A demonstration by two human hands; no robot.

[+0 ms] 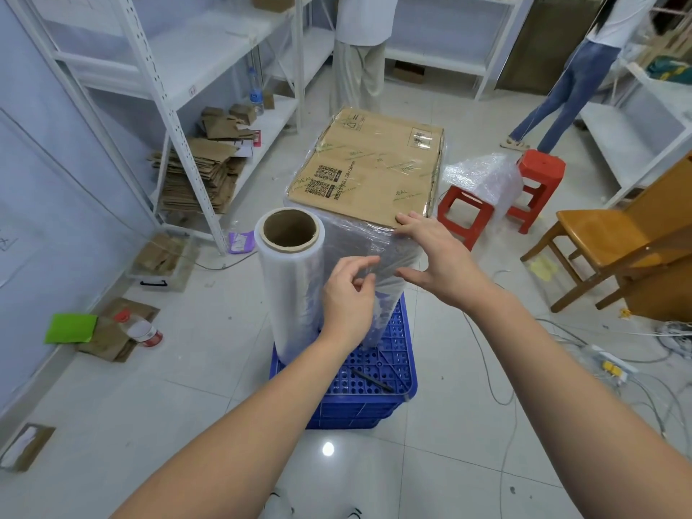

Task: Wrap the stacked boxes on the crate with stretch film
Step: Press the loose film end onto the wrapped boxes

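Head view: the stacked boxes [369, 170] stand at the centre of the frame on a blue crate [378, 372], their sides already covered in stretch film [359, 249]. A film roll [290, 279] stands upright on the crate, just left of the boxes. The left hand [350, 294] pinches the film between thumb and fingertips beside the roll. The right hand [436, 256] is spread — fingers straight, touching the film at the top box's near corner. Two red stools [501, 196] sit right of the boxes.
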